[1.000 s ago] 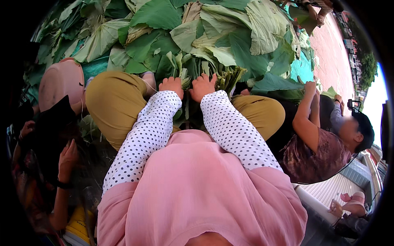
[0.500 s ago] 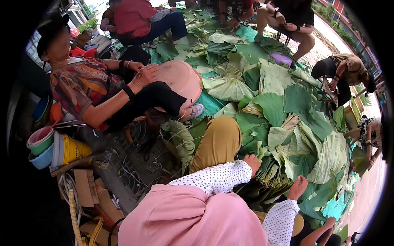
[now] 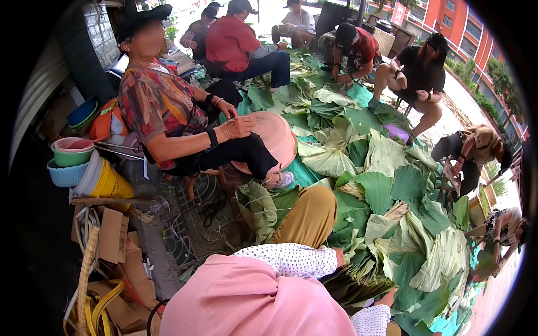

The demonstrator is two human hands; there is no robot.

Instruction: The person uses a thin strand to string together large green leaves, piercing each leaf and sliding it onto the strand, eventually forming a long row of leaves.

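Observation:
My left hand [image 3: 339, 257] is at the near left side of a thick stack of folded lotus leaves [image 3: 367, 269]. Only a small part of it shows past the dotted white sleeve, and its fingers are hidden. Lower down, at the near edge of the same stack, is my right hand [image 3: 388, 297]. Little of it can be seen, so I cannot make out whether it grips the leaves. Large loose green and pale lotus leaves [image 3: 374, 191] spread out beyond the stack, some flat, some creased.
At my left a person sits beside a pink basin [image 3: 272, 134]. Nearby are a yellow bucket [image 3: 114, 182], stacked tubs [image 3: 70, 159], cardboard [image 3: 115, 235] and a yellow hose [image 3: 103, 308]. Several other people sit round the leaves. A green sheet [image 3: 305, 173] lies under them.
The view has tilted up and shows more of the people at the back. My right hand has come down and closer to the leaf stack. My left hand stays at its side.

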